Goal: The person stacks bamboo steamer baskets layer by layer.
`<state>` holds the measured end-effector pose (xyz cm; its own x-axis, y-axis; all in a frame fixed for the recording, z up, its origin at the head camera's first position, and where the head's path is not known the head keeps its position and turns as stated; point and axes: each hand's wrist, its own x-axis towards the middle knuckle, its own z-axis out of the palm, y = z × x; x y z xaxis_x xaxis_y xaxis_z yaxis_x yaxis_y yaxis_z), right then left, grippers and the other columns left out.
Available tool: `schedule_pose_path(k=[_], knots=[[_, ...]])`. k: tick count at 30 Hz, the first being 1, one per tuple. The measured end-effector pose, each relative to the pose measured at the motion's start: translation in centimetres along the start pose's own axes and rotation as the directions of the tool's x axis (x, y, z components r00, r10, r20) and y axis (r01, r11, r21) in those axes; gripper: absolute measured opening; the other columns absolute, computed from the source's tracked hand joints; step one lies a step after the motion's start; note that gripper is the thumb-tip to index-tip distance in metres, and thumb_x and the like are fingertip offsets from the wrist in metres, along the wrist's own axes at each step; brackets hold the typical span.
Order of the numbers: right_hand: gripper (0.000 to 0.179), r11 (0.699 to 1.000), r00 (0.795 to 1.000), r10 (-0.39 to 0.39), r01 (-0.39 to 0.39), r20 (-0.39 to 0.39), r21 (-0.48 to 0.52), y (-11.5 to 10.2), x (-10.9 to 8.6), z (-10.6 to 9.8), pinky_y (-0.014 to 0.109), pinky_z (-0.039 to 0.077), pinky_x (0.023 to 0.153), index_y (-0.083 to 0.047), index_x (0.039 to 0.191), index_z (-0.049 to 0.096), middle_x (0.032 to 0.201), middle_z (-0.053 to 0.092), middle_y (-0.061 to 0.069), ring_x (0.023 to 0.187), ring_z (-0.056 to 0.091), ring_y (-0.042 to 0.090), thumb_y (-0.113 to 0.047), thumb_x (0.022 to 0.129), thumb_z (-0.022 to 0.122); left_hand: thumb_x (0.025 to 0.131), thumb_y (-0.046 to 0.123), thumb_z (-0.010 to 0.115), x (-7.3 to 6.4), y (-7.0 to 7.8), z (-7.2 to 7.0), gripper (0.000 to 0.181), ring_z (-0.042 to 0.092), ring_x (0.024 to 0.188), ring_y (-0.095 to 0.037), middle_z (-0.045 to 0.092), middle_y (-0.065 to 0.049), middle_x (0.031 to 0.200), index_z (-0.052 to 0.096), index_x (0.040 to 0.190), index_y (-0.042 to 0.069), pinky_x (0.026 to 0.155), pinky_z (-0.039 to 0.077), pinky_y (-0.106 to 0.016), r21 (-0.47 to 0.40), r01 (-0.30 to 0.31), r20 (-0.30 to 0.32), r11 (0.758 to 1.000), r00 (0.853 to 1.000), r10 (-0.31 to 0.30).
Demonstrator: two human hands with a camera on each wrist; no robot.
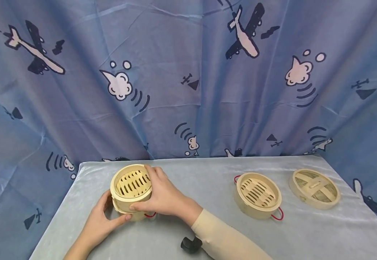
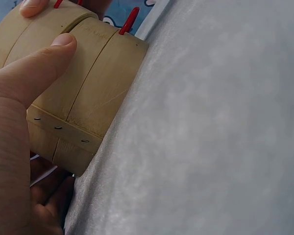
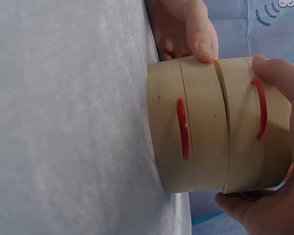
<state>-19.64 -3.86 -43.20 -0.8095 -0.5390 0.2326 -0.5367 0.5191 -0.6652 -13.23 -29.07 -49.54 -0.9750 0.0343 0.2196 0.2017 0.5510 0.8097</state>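
Observation:
Two round bamboo steamer baskets are stacked at the left of the table. The lower basket [image 3: 206,127] stands on the cloth, and my left hand [image 1: 99,220] holds it from the left side, its thumb near the seam. With thumb and fingers on opposite sides, my right hand [image 1: 160,193] grips the upper basket [image 3: 242,147]. A narrow, uneven seam runs between the two baskets in the right wrist view. Each has a red loop handle on its side. From above, the slatted floor [image 1: 133,183] of the upper one shows.
Another bamboo steamer basket [image 1: 246,206] with red handles stands on the right half of the table [image 1: 204,180]. Farther right lies a woven bamboo lid [image 1: 315,187]. A blue patterned curtain [image 1: 175,72] hangs behind the table.

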Motion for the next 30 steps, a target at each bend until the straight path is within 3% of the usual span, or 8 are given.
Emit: schedule_pose_path(k=[23, 30], knots=[[0.129, 1.000, 1.000, 0.005, -0.005, 0.008, 0.004, -0.10, 0.07, 0.08, 0.044, 0.047, 0.119, -0.010, 0.174, 0.020, 0.162, 0.042, 0.018, 0.142, 0.050, 0.025, -0.060, 0.080, 0.093, 0.084, 0.026, 0.098, -0.02, -0.01, -0.17, 0.099, 0.050, 0.145, -0.037, 0.055, -0.020, 0.157, 0.042, 0.162, 0.004, 0.107, 0.027, -0.001, 0.009, -0.010, -0.001, 1.000, 1.000, 0.010], [0.129, 0.999, 0.999, -0.034, 0.034, -0.009, -0.038, -0.11, 0.10, 0.00, 0.043, 0.048, 0.118, -0.009, 0.173, 0.024, 0.159, 0.046, 0.016, 0.141, 0.051, 0.025, -0.059, 0.078, 0.095, 0.084, 0.029, 0.098, 0.07, -0.54, -0.06, 0.101, 0.050, 0.146, -0.039, 0.055, -0.018, 0.158, 0.041, 0.164, 0.006, 0.110, 0.028, -0.007, 0.031, -0.022, -0.007, 0.999, 1.000, 0.022]])
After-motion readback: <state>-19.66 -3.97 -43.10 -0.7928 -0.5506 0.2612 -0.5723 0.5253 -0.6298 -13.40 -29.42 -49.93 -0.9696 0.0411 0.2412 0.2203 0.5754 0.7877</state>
